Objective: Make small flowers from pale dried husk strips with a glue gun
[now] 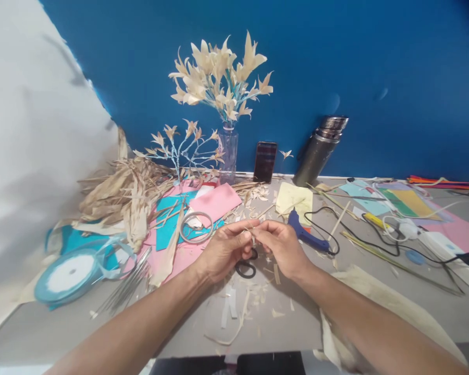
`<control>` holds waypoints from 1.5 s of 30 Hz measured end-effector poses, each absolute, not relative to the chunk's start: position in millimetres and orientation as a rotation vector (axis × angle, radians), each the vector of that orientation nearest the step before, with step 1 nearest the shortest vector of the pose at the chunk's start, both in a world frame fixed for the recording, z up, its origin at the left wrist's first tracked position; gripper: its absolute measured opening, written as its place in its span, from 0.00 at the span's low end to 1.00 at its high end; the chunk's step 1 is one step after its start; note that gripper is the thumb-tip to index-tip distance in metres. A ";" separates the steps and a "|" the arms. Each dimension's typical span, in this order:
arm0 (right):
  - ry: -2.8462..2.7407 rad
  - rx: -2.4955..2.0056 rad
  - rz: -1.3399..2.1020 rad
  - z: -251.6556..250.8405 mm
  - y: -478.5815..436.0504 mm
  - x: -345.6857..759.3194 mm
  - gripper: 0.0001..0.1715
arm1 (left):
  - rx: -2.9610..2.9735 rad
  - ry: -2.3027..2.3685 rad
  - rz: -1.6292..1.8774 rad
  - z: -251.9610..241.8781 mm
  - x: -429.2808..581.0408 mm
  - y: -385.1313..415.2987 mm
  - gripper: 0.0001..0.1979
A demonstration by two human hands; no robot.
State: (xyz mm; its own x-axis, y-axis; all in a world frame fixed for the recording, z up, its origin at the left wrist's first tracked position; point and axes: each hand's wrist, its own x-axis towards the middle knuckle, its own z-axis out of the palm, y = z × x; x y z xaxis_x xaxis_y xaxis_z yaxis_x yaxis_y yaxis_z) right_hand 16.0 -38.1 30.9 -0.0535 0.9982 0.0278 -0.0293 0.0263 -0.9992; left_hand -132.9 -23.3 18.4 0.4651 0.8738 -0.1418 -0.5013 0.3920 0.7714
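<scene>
My left hand (225,251) and my right hand (282,244) meet at the fingertips above the middle of the table. Both are closed in a pinch on a small, thin tan piece (250,228); fingers cover most of it, so its kind is unclear. Under them, black-handled scissors (245,269) lie partly hidden. To the right of my right hand rests a blue glue gun (308,235) with a black cord. A roll of tape (196,228) sits on coloured paper beyond my left hand.
Husk flowers (219,73) stand in a clear bottle (229,156). Dried husks (121,192), a blue ribbon spool (68,273) and metal wires (125,284) lie left. Along the wall are a phone (264,162) and a leaning flask (320,151); a power strip (453,255) is right.
</scene>
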 end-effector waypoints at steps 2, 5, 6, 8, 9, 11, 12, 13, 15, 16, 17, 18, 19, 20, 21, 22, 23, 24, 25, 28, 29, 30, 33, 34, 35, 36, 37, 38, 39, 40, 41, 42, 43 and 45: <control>-1.225 -1.128 1.263 31.5 -38.3 14.7 0.13 | 0.751 0.601 0.956 19.4 -132.6 -23.9 0.20; -1.222 -1.142 1.262 30.3 -37.8 14.5 0.12 | 0.774 0.627 0.994 19.1 -131.1 -24.6 0.18; -1.225 -1.160 1.257 29.3 -37.4 14.8 0.12 | 0.775 0.642 1.007 18.7 -130.5 -24.7 0.18; -1.231 -1.202 1.253 26.9 -36.6 15.6 0.12 | 0.775 0.679 1.032 17.6 -129.7 -24.5 0.17; -1.233 -1.215 1.260 25.7 -36.4 16.0 0.12 | 0.778 0.701 1.043 16.9 -129.4 -24.0 0.17; -1.239 -1.228 1.277 23.9 -36.2 16.2 0.12 | 0.769 0.740 1.065 15.2 -129.3 -22.3 0.16; -1.246 -1.236 1.280 23.5 -36.3 16.2 0.11 | 0.752 0.750 1.073 14.4 -129.4 -21.3 0.16; -1.253 -1.243 1.282 23.4 -36.4 16.1 0.11 | 0.730 0.751 1.078 13.6 -129.5 -20.3 0.15; -1.255 -1.246 1.295 23.9 -36.5 15.8 0.10 | 0.680 0.737 1.077 12.5 -129.9 -18.7 0.15; -1.248 -1.236 1.317 24.3 -36.6 15.7 0.11 | 0.665 0.726 1.071 12.3 -130.2 -18.2 0.15; -1.237 -1.219 1.348 24.9 -36.5 15.6 0.11 | 0.659 0.717 1.063 12.4 -130.4 -18.0 0.14; -1.223 -1.197 1.384 25.3 -36.4 15.5 0.11 | 0.659 0.709 1.055 12.7 -130.6 -18.1 0.14; -1.212 -1.174 1.420 25.6 -36.3 15.4 0.11 | 0.664 0.703 1.047 13.3 -130.8 -18.3 0.14; -1.203 -1.152 1.451 25.7 -36.1 15.3 0.11 | 0.669 0.696 1.039 14.0 -131.0 -18.7 0.15; -1.195 -1.130 1.479 25.5 -36.0 15.3 0.11 | 0.676 0.689 1.031 14.8 -131.1 -19.2 0.15; -1.188 -1.111 1.507 25.2 -35.9 15.2 0.11 | 0.685 0.680 1.024 15.7 -131.3 -19.7 0.16; -1.187 -1.092 1.536 24.6 -35.8 15.3 0.11 | 0.696 0.671 1.017 16.5 -131.4 -20.2 0.17; -1.194 -1.074 1.561 24.0 -35.7 15.6 0.12 | 0.710 0.663 1.008 17.2 -131.6 -20.5 0.17; -1.204 -1.059 1.581 23.5 -35.7 16.1 0.13 | 0.724 0.655 0.997 17.9 -131.8 -20.7 0.18; -1.267 -1.028 1.577 22.5 -35.8 19.3 0.17 | 0.731 0.642 0.988 18.8 -132.0 -21.0 0.18; -1.295 -1.025 1.558 22.5 -35.9 20.6 0.17 | 0.714 0.641 1.000 18.8 -131.7 -21.1 0.18; -1.328 -1.023 1.535 22.6 -36.0 21.9 0.17 | 0.691 0.643 1.016 18.7 -131.3 -21.4 0.18; -1.433 -1.031 1.432 23.5 -36.7 24.6 0.13 | 0.625 0.665 1.046 18.1 -129.8 -22.5 0.18; -1.452 -1.039 1.403 23.8 -36.8 25.2 0.13 | 0.618 0.672 1.047 18.1 -129.8 -22.6 0.18; -1.464 -1.049 1.384 24.2 -36.8 25.8 0.12 | 0.625 0.671 1.041 18.3 -130.3 -22.4 0.18; -1.474 -1.058 1.379 24.7 -36.5 26.6 0.12 | 0.652 0.664 1.025 18.6 -131.5 -21.6 0.18; -1.484 -1.068 1.388 25.1 -36.1 27.6 0.13 | 0.695 0.658 1.001 19.3 -133.5 -20.3 0.18; -1.497 -1.077 1.409 25.6 -35.4 28.8 0.14 | 0.752 0.664 0.976 20.2 -136.2 -18.5 0.18; -1.511 -1.086 1.433 26.2 -34.5 30.3 0.14 | 0.824 0.689 0.954 21.5 -139.3 -16.3 0.17; -1.523 -1.096 1.450 26.7 -33.4 31.9 0.15 | 0.907 0.731 0.938 23.1 -142.5 -14.0 0.16; -1.535 -1.108 1.459 27.2 -32.3 33.6 0.15 | 0.996 0.784 0.930 25.0 -145.6 -11.8 0.15; -1.551 -1.125 1.456 27.7 -31.1 35.1 0.15 | 1.088 0.834 0.925 27.0 -148.3 -10.0 0.13; -1.569 -1.146 1.440 28.1 -30.1 36.5 0.15 | 1.178 0.872 0.920 29.1 -150.2 -8.7 0.11; -1.611 -1.189 1.374 28.5 -28.7 38.5 0.15 | 1.337 0.906 0.909 32.8 -151.4 -8.0 0.09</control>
State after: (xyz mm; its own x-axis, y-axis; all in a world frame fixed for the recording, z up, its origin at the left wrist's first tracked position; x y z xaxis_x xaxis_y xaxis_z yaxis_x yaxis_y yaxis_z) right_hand 38.5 -28.7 28.5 -0.3355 0.9406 -0.0529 0.2007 0.0165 -0.9795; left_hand -151.4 -8.0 32.8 0.3870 0.9219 -0.0168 -0.0202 0.0266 0.9994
